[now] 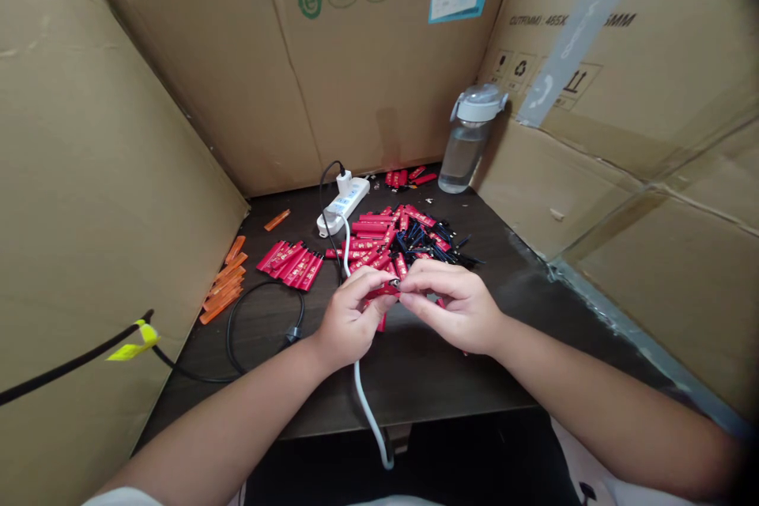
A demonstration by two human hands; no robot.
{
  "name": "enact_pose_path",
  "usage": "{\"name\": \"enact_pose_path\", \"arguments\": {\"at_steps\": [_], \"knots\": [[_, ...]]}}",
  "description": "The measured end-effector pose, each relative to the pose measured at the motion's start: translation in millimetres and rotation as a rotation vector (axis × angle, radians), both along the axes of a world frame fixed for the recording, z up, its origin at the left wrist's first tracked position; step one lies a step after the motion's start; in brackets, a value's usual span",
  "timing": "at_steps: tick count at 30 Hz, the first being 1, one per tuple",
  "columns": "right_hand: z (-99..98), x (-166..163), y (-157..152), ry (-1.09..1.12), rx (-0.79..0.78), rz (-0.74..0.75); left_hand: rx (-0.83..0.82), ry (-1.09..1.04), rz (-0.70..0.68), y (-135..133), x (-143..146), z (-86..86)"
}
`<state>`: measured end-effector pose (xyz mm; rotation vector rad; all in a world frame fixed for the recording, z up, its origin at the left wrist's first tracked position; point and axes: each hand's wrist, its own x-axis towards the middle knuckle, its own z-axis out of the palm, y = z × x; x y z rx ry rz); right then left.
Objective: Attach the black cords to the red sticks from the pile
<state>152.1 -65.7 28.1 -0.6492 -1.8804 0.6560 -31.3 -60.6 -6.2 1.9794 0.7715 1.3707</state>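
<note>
Close together over the near part of the dark table, both of my hands work at one red flat case. My left hand (357,315) is closed, its thumb and fingers gripping the red flat case (381,291). At the case's end, my right hand (454,304) pinches a small dark part with a shiny tip (394,283); the fingertips hide much of it. Just beyond my hands lies a loose heap of similar red cases (371,241) with gold print. Thin black and blue pieces (424,241) are piled at its right. A row of red cases (290,265) lies to the left.
A white power strip (344,207) with a plug and black cable stands behind, and a white cord (360,387) runs under my left wrist. Orange strips (225,285) lie at left. A water bottle (466,150) stands back right. Cardboard walls (356,79) enclose the table.
</note>
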Motion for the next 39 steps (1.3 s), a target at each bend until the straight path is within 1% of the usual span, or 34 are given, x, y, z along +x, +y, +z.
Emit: {"name": "enact_pose_path", "arguments": {"at_steps": [5,8,11,16,19,22,23,25,29,34,36,39], "knots": [[-0.5,-0.9,-1.1,0.053,0.063,0.052,0.131,0.011,0.021,-1.0,-3.5,8.5],[2.2,-0.3,-2.5,0.073,0.042,0.134,0.181,0.021,-0.030,-3.1,-5.3,14.0],[5.3,1.1,-3.5,0.066,-0.001,0.202,0.156,0.034,-0.101,-3.8,-6.6,16.7],[6.7,3.9,-4.1,0.069,-0.065,0.269,0.133,0.027,-0.169,-4.4,-9.0,19.1],[4.9,4.6,-5.6,0.096,-0.177,0.324,0.105,0.026,-0.217,-6.2,-8.9,20.8],[1.6,3.2,-8.1,0.170,-0.283,0.357,0.037,-0.005,-0.243,-8.2,-6.8,21.4],[0.7,2.4,-9.0,0.192,-0.301,0.355,0.011,-0.018,-0.245,-8.8,-5.9,21.2],[-0.3,0.5,-10.4,0.215,-0.284,0.331,-0.030,-0.036,-0.246,-9.6,-4.5,20.7],[0.6,-2.5,-11.9,0.149,-0.137,0.231,-0.070,-0.040,-0.232,-10.6,-3.3,20.7],[-1.5,-6.0,-14.3,0.046,0.035,0.095,-0.055,-0.037,-0.214,-12.5,-2.3,20.8],[-4.2,-7.4,-16.0,0.036,0.056,0.053,-0.053,-0.034,-0.197,-13.6,-1.7,20.1],[-7.7,-9.1,-18.1,0.066,0.018,0.025,-0.047,-0.025,-0.175,-14.9,-1.1,19.1]]}}
